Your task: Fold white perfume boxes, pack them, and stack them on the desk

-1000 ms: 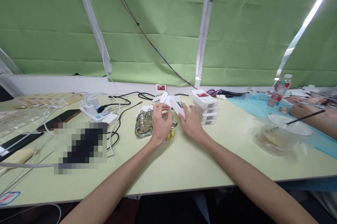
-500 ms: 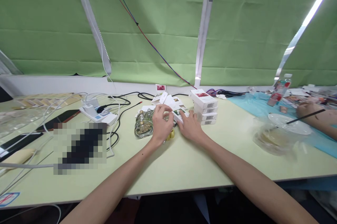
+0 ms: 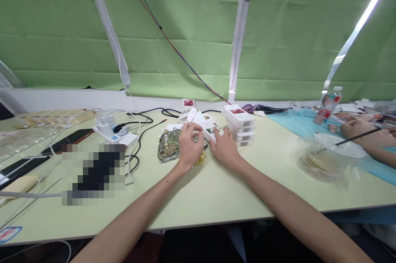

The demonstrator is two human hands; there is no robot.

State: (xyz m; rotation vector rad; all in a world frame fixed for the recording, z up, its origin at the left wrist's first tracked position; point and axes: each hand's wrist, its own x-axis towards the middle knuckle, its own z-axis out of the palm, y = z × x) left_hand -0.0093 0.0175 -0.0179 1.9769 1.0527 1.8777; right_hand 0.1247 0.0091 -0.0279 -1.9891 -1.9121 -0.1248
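Observation:
My left hand (image 3: 191, 146) is closed, its thumb and fingertips brought together in a pinch; whatever is between them is hidden. My right hand (image 3: 226, 147) grips the near end of a small white box (image 3: 211, 130) with a green picture on top. Small clear glass bottles with gold parts (image 3: 168, 148) lie beside my left hand. Just under that hand's edge, a gold cylindrical cap (image 3: 202, 157) shows, and other pieces there are partly covered. To the right of my right hand rises a stack of white boxes (image 3: 240, 117) with barcodes, the top one bearing a red picture.
Loose cards and papers (image 3: 189, 113) lie behind my hands. A power strip (image 3: 119, 134) with plugs and cables occupies the left. On the right are a round clear container (image 3: 321, 166), a plastic bottle (image 3: 332, 102), blue sheeting (image 3: 286, 119) and another person's hands (image 3: 355, 129).
My right hand and the white box under it have shifted slightly, with the box showing more of its side. My left hand stays almost still. The other person's hands have moved at right.

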